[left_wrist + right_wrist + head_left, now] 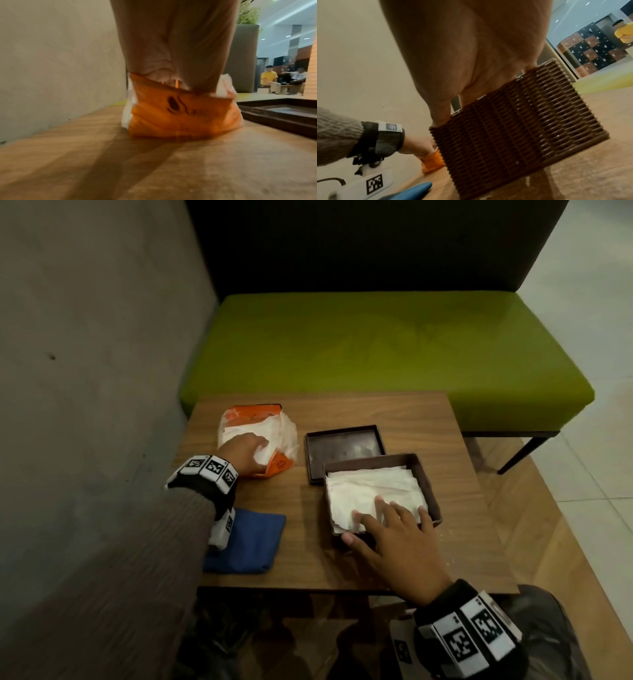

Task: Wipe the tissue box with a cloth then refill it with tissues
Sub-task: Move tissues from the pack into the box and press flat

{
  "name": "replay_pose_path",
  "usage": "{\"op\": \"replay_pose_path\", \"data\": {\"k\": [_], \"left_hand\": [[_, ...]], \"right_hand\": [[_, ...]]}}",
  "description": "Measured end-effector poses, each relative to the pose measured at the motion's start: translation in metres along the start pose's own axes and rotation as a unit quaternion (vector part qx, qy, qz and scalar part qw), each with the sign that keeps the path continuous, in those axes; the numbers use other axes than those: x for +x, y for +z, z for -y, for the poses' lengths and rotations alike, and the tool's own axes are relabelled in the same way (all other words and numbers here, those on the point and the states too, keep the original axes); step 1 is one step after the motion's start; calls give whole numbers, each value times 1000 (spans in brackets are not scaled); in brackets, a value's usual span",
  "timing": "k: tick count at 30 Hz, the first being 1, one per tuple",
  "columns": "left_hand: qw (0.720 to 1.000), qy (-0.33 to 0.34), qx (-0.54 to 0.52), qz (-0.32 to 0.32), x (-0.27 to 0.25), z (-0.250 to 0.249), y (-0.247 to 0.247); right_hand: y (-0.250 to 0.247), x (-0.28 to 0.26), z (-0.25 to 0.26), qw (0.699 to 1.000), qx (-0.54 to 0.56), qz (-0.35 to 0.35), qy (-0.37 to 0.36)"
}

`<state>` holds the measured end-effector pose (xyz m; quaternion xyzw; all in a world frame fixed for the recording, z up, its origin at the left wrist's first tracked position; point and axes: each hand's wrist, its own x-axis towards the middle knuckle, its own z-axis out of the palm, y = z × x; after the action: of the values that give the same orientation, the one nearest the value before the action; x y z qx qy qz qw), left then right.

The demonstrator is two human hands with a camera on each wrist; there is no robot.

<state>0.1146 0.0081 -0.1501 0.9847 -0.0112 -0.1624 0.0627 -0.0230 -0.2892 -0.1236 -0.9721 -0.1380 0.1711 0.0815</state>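
Left to right on the tabletop [394, 412].

Near-left corner: blue cloth [246, 542], folded, untouched, partly under your left wrist. Judging by that, wiping looks done.

Far-left: orange tissue pack [257, 436], torn open. Your left hand [245, 453] is in its mouth, fingers curled onto the white sheets inside; the left wrist view is blurred, so the exact pinch can't be read. The pack is soft film and will slide or lift along with the sheets, so take a thin wad at its near edge and pull slowly.

Centre: dark lid [344, 445] lying upside down, its near corner tucked behind the box.

Centre-right, toward the near edge: woven brown tissue box [518, 121], open top, already holding a white stack of tissues [370, 491]. Your right hand [394, 535] lies spread flat on the stack, fingers straight, thumb on the near-left rim, pressing down.

Handling: the box is probably light with stiff walls, so it'll skid if pushed; brace it at the rim. The tissues are limp and tear easily; lay them flat and press with your palm, not your fingertips.
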Motion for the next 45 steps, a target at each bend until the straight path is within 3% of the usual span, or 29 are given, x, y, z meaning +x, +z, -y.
{"op": "replay_pose_path", "data": {"k": [15,19,22,29,37,41,45], "left_hand": [[985,-18,152,-76,19,-14,10],[991,-54,74,-98,29,-11,14],[994,-30,-6,-107,33,-5,12],[991,-46,15,-122,26,-6,-7],[986,30,-140,-82,12,-11,-40],[993,32,24,-110,-2,-22,-52],[984,79,129,-92,-5,-17,-43]], "right_hand": [[-4,-2,8,999,-4,21,47],[-3,-1,8,998,2,19,54],[-5,-2,9,998,12,20,60],[-5,-2,9,998,7,21,61],[-5,-3,8,998,12,2,55],[0,-2,5,999,3,5,43],[3,-1,3,1000,4,-8,7]]}}
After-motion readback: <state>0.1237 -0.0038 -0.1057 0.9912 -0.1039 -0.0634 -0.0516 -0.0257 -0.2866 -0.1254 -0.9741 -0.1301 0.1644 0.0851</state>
